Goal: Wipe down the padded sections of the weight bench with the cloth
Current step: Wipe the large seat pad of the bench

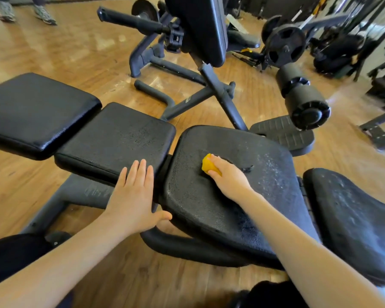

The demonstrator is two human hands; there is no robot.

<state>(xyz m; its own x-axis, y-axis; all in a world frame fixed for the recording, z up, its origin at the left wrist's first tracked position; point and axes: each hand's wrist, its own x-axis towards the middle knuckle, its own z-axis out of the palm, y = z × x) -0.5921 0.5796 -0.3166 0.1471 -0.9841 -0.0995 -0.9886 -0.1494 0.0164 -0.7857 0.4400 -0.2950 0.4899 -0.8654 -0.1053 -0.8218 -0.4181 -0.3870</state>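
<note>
Yellow cloth [210, 166], bunched into a small wad, sits under the right hand [229, 178] near the middle of the frame, on the wide black pad [231, 196] of the weight bench. The fingers curl over the wad and press it down onto the vinyl, which looks like a grip chosen so the palm can drive the cloth across the surface without it slipping out. A short dark strap or tag [247, 169] lies on the pad just beside the knuckles; what it is I cannot tell.

The left hand [135, 196] lies flat, fingers straight and close together, across the near edge of the middle pad [116, 138] at centre left, with the thumb reaching toward the gap between the two pads. It holds nothing. Its placement reads as a brace: it probably steadies the body, and perhaps the bench, while the other arm pushes.

Pale speckles show on the wide pad to the right of the cloth and on the next pad [353, 218] at the lower right, possibly spray or dust, so those areas appear to need wiping. The far pad [36, 114] at the upper left looks glossy and shows no speckles, though whether it has been wiped I cannot say.

Behind the bench, in the upper part of the frame, stand another machine with a tall back pad [198, 25], a foam roller [302, 101] and a weight plate [285, 46] on the wooden floor [53, 52].
</note>
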